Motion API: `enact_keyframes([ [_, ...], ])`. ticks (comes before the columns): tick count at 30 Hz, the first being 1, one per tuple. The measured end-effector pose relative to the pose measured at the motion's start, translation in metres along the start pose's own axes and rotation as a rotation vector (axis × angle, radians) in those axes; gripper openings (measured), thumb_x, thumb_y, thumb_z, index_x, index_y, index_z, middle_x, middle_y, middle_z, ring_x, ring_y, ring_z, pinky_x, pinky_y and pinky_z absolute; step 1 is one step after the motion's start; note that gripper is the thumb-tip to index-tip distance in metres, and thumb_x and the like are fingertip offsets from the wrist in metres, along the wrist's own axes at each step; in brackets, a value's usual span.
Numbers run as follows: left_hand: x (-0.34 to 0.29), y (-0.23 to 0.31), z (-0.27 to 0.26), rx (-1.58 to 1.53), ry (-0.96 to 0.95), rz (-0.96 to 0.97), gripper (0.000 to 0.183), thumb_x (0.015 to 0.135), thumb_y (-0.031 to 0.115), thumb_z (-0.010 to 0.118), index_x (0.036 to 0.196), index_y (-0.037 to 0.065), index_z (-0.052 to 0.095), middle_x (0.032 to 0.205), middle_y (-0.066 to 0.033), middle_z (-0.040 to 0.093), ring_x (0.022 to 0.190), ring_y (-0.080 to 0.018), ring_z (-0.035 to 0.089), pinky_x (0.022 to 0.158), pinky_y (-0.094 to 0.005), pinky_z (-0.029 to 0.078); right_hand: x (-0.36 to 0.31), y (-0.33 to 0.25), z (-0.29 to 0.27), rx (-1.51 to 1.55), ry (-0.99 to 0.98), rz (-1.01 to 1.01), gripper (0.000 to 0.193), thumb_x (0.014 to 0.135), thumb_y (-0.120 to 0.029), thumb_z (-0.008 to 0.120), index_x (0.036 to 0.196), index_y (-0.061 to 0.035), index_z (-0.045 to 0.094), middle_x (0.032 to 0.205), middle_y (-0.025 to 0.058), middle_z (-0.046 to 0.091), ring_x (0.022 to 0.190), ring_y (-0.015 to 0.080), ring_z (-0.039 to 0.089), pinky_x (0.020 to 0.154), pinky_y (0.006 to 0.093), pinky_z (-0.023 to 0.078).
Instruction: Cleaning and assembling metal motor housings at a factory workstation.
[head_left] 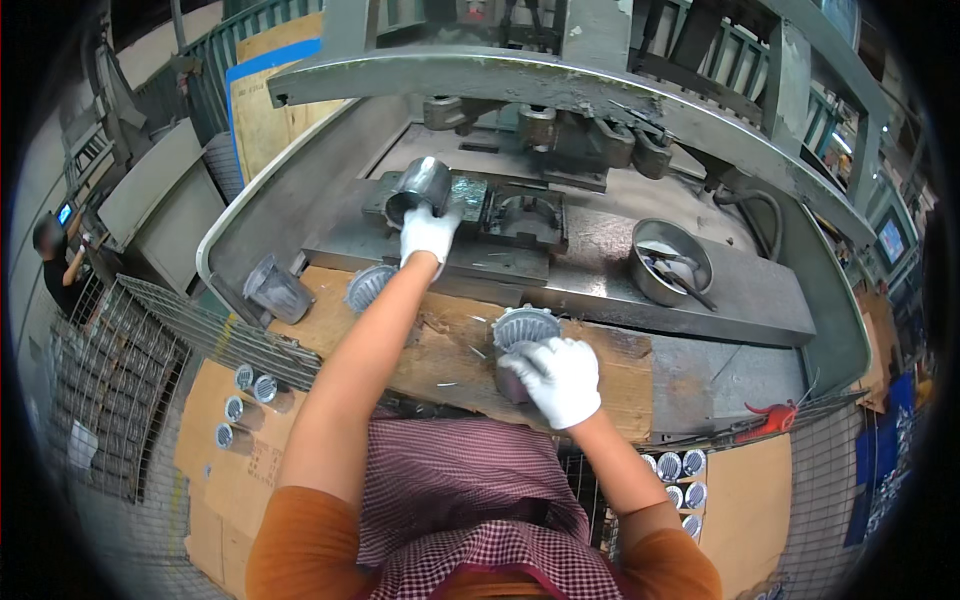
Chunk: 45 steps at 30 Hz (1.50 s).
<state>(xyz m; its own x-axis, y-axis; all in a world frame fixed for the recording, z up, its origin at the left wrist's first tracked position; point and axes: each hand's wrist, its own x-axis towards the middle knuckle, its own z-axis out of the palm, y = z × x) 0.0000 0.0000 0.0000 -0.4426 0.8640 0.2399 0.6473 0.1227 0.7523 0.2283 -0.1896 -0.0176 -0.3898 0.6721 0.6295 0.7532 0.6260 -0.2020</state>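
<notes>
At the fixture (469, 192), a cylinder (426, 180) was held tilted by the left hand (430, 236); on the board (622, 385), a ribbed cup (526, 325) was gripped by the right hand (564, 382). Loading or unloading seemed underway; steady alignment was called for.

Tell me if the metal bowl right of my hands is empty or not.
Not empty: the bowl holds whitish material, too unclear to identify, and a dark-handled tool resting across its rim.
</notes>
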Motion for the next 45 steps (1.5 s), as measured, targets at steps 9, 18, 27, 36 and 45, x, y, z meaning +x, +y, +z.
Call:
enact_keyframes([
  [9, -0.021, 0.028, -0.044, 0.022, 0.219, 0.376, 0.034, 0.085, 0.035, 0.06, 0.087, 0.002, 0.07, 0.091, -0.0197, 0.066, 0.09, -0.0394, 0.061, 0.079, -0.0462, 0.047, 0.0, 0.027, -0.041, 0.219, -0.258, 0.204, 0.057, 0.075, -0.055, 0.07, 0.115, -0.0147, 0.065, 0.107, 0.0143, 0.067, 0.089, 0.0325, 0.066, 0.08, 0.0408, 0.052],
  [18, -0.062, 0.078, -0.023, 0.373, 0.257, 1.141, 0.016, 0.076, 0.034, 0.067, 0.081, 0.019, 0.071, 0.072, -0.0009, 0.06, 0.073, -0.0244, 0.056, 0.067, -0.0419, 0.038, 0.028, 0.044, -0.032, 0.172, 0.024, 0.457, 0.045, 0.082, -0.051, 0.066, 0.096, -0.0082, 0.072, 0.087, 0.0125, 0.069, 0.08, 0.0308, 0.067, 0.074, 0.0393, 0.053],
  [27, -0.051, 0.103, -0.009, 0.326, 0.21, 1.045, 0.031, 0.078, 0.039, 0.067, 0.098, 0.016, 0.07, 0.108, -0.0077, 0.065, 0.086, -0.0302, 0.061, 0.076, -0.0461, 0.045, 0.133, 0.097, 0.03, -0.097, -0.335, 0.551, 0.061, 0.077, -0.067, 0.058, 0.094, -0.009, 0.072, 0.095, 0.0164, 0.069, 0.092, 0.0335, 0.066, 0.082, 0.0408, 0.051],
  [36, -0.057, 0.035, -0.131, 0.341, -0.167, 0.588, 0.049, 0.089, 0.052, 0.053, 0.097, 0.008, 0.072, 0.095, -0.019, 0.066, 0.091, -0.037, 0.063, 0.082, -0.0432, 0.049, 0.144, 0.098, 0.033, -0.16, -0.303, 0.523, 0.049, 0.077, -0.057, 0.064, 0.089, -0.009, 0.071, 0.095, 0.0146, 0.07, 0.09, 0.0336, 0.067, 0.077, 0.0432, 0.051],
  [45, -0.069, -0.024, -0.108, 0.592, -0.484, 0.22, 0.07, 0.088, 0.064, 0.042, 0.098, 0.001, 0.07, 0.107, -0.0223, 0.066, 0.104, -0.0377, 0.062, 0.091, -0.042, 0.047, 0.15, 0.098, 0.033, -0.179, -0.326, 0.51, 0.047, 0.082, -0.055, 0.06, 0.092, -0.0096, 0.071, 0.096, 0.0149, 0.07, 0.091, 0.0338, 0.066, 0.078, 0.0437, 0.052],
])
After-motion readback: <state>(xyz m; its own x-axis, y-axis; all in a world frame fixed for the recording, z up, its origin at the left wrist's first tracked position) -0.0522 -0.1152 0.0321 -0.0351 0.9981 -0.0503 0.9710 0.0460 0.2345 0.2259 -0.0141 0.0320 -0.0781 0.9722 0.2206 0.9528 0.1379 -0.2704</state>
